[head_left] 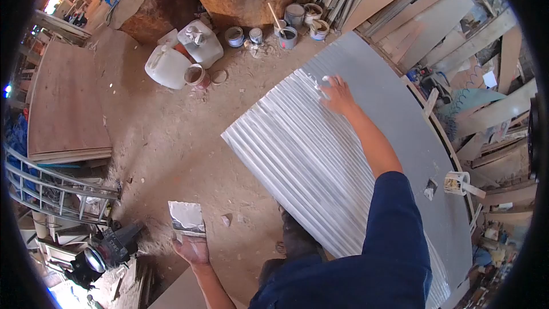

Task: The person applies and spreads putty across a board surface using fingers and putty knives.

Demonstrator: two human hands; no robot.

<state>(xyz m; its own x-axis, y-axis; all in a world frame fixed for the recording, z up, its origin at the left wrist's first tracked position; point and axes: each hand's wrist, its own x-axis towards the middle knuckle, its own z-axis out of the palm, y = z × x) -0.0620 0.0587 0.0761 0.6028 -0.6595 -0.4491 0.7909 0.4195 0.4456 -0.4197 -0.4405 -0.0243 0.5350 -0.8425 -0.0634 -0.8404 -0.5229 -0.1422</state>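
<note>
My left hand (194, 250) is palm up at the lower left, closed on the near end of a flat putty plate (187, 216). White paste covers most of the plate, and a dark band crosses its near end. My right hand (338, 96) reaches to the far part of a ribbed, grey-white panel (297, 143). Its fingers are spread at the ribs, with white paste on or beside the fingertips. White streaks run along the ribs and the left edge. The ribbed panel lies on a smooth grey board (394, 103).
White jugs (200, 44) stand on the dusty floor beyond, near an open reddish can (197, 76) and several paint tins (287, 38). Sheets of board (68, 97) are stacked left, near a curved metal frame (57, 191). A white tub (456, 183) sits at the grey board's right edge.
</note>
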